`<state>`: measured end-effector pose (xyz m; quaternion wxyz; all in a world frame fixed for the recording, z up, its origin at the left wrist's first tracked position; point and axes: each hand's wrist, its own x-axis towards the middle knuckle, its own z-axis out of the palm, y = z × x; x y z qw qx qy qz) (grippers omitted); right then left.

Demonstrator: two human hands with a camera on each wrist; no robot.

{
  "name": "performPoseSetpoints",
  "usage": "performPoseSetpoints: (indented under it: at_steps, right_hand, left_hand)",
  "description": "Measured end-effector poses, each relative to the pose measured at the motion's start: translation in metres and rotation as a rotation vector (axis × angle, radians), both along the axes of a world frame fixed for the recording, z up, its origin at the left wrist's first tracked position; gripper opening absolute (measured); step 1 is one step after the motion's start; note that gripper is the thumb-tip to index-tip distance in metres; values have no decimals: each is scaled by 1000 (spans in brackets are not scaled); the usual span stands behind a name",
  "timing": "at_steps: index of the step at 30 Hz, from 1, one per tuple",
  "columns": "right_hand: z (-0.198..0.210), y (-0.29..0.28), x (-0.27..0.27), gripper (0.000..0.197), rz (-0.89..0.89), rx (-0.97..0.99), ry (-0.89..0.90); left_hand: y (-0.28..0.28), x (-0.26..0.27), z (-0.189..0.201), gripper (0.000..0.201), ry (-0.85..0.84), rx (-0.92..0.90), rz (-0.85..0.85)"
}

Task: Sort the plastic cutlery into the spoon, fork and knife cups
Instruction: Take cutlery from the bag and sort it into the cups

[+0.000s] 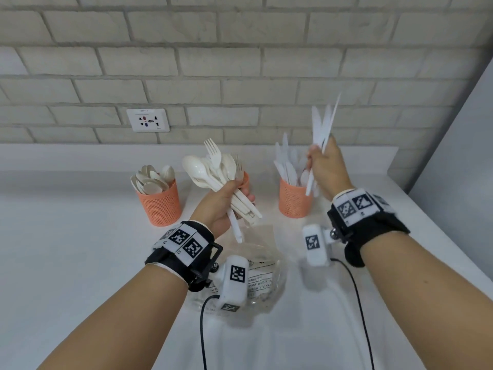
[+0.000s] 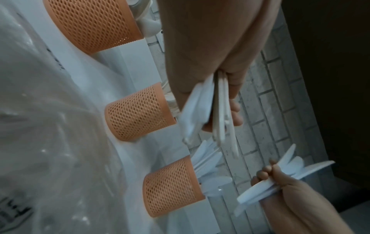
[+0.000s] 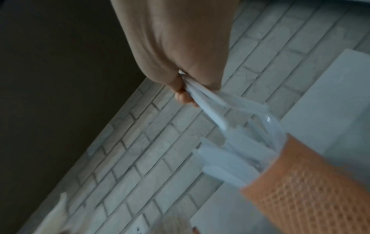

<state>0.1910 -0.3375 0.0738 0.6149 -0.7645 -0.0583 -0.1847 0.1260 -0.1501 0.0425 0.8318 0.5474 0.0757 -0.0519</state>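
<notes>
From the head camera I see my left hand (image 1: 222,201) clenched around a mixed bundle of white and cream plastic spoons and forks (image 1: 213,169), their heads fanned up and to the left, their handles sticking out below my fist. My right hand (image 1: 324,166) is raised higher and grasps a small bunch of white plastic knives (image 1: 324,121), blades pointing up; they are above and just to the right of the orange mesh plastic cup of knives (image 1: 293,198). That cup stands on the white bench (image 1: 80,249) at the right end of a row of three and already holds many white knives. At the left end, an orange mesh plastic cup of spoons (image 1: 160,202) is packed with cream spoon bowls. The middle orange mesh plastic cup (image 2: 138,114) is mostly hidden behind my left hand in the head view; the left wrist camera shows it standing between the other two. A crumpled clear plastic bag (image 1: 264,273) with printed text lies on the bench below my hands. Behind the cups rises a pale grey brick wall (image 1: 240,62) with a white power socket (image 1: 148,120). Black straps with square markers wrap both wrists.
</notes>
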Motion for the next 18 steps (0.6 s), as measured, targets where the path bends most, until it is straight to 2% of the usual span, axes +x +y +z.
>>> performPoseSetpoints:
  at_steps: [3,6,10,14,18]
  right_hand:
    - [10,-12,29,29,-53,54,-110]
    - [2,-11,46,30,-24,58,-125]
    - [-24,-6,57,21,63,78,28]
    - [-40,-6,66,19,43,111,164]
    - [-43,-7,68,16,198,-89,309]
  left_hand:
    - [-1,3,6,25,-7,4,-3]
    - [-1,4,7,26,-11,51,-16]
    - [-1,4,9,26,-17,80,-12]
    - [0,6,11,25,-19,81,-6]
    - [-1,8,10,23,-17,61,-7]
